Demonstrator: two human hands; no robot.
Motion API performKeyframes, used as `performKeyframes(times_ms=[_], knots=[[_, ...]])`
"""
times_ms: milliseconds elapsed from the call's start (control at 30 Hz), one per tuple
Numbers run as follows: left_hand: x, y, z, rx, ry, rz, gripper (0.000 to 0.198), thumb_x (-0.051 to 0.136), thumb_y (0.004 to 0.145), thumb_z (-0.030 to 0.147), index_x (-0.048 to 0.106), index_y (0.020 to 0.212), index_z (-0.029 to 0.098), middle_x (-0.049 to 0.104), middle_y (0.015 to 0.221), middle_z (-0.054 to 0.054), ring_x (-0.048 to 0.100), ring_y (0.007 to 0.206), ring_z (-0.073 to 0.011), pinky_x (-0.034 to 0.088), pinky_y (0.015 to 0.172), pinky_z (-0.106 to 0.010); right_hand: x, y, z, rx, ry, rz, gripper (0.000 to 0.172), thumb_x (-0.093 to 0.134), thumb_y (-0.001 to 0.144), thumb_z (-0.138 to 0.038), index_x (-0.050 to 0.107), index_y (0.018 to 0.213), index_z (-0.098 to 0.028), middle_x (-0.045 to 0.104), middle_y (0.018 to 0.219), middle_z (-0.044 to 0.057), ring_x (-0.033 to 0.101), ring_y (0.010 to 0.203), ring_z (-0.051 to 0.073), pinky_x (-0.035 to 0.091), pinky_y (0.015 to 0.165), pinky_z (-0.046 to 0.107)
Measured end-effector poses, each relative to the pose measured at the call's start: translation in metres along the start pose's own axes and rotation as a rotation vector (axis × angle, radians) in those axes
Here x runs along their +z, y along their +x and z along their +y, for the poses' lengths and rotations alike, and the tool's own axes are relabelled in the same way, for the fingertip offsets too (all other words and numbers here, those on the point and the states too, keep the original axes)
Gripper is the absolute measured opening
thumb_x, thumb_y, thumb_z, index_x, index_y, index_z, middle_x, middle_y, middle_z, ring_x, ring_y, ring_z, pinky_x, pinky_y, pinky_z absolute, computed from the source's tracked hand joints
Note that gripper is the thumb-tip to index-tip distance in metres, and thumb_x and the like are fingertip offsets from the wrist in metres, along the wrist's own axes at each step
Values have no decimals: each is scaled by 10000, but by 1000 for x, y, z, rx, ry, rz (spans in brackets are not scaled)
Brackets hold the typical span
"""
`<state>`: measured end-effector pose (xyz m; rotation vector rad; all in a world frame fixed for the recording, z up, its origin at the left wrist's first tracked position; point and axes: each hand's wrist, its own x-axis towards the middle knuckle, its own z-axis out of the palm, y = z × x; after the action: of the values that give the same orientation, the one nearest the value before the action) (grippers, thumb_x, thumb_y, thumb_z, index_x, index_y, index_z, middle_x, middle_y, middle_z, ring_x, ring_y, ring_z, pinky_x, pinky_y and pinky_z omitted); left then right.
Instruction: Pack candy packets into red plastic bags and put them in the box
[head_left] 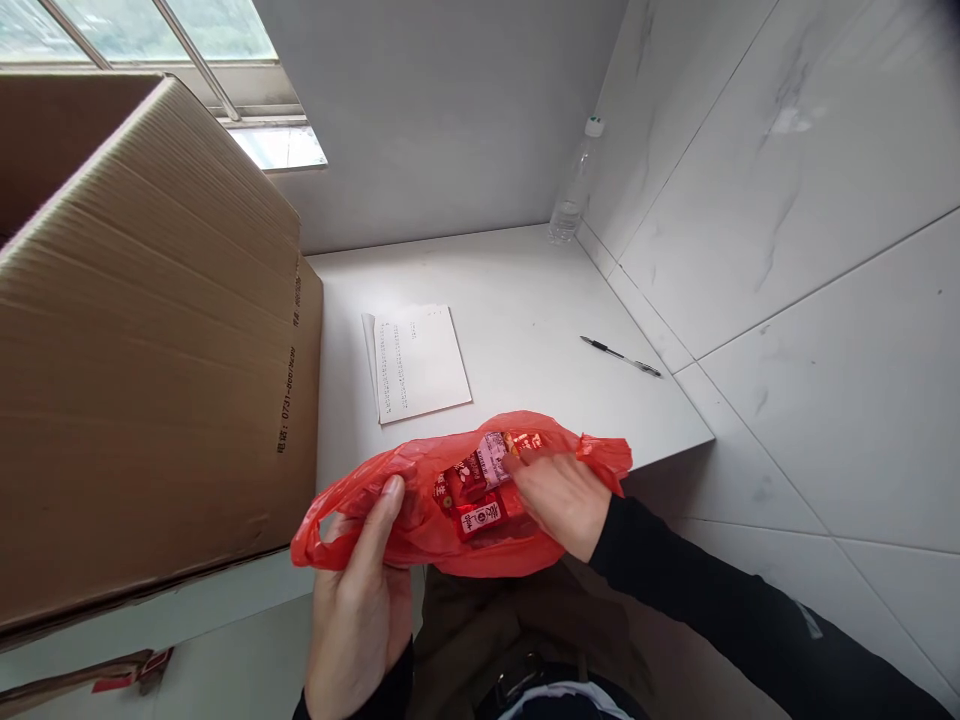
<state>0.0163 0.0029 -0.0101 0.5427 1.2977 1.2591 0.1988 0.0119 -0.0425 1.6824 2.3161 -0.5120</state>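
L hand (366, 600) pinched red plastic bag (499, 560); R hand (564, 495) sat inside, fingers' hold on snack packets (470, 478) unclear! Bag prob. felt light, floppy, slippy; rim looked best grip.

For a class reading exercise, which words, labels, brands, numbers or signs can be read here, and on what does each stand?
"电话: 0731-", on the cardboard box; the later digits are unclear.
Same box, higher up: another line, too blurred.
Packets in the red bag: characters too small or blurred.
Printed sheets: print too small.
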Motion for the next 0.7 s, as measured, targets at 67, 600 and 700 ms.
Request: performKeyframes(times_ms=[67,600,700], knots=[[0,0,-1,1,-8,-18,214,852,727,376,785,854,218,764,868,-41,735,949,-277,636,755,-296,2,0,5,44,-66,37,514,525,859,-17,529,1361,-123,676,1150,169,647,1078,315,525,763,363],[2,2,-5,-18,-8,-18,189,855,721,350,793,851,227,771,863,-34,737,987,-289,640,770,-295,3,-2,6,72,14,36,435,580,903,-128,560,1337,-151,588,1273,175,576,1151,328,515,875,415],[1,1,-5,-16,-6,-32,152,835,752,343,790,839,226,771,861,-35,734,1010,-285,639,767,-273,9,-3,0,5,18,75,289,517,925,-87,631,1180,-159,610,1183,152,599,1085,298,512,843,398]])
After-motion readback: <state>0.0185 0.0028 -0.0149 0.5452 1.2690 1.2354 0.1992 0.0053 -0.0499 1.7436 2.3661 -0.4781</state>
